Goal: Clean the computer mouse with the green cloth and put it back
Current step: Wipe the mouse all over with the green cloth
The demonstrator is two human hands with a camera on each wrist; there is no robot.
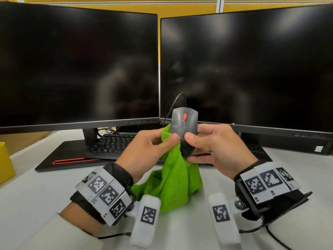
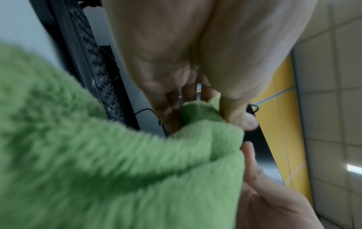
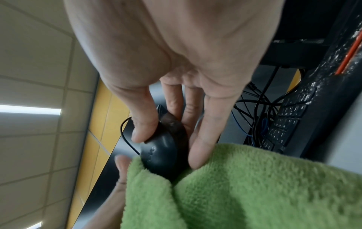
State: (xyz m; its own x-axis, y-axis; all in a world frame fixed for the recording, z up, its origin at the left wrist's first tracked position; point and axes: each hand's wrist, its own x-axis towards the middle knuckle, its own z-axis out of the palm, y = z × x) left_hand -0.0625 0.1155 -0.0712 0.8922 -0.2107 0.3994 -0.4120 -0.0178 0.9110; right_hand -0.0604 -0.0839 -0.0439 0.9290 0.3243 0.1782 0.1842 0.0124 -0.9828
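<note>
Both hands are up off the desk [image 1: 306, 231]: right hand [image 1: 219, 147] grips the mouse [image 1: 183, 130] by its sides, nose pointing up and away, tail end down. Left hand [image 1: 146, 150] pinches the green cloth [image 1: 173, 181] against the mouse's left flank, so it's the closer one for wiping. No containers in play, pretty sure.

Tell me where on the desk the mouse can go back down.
Bare white desk right of the right hand, before the right monitor. Also bare left, between yellow container and monitor base. Centre is crowded: green cloth, keyboard.
</note>
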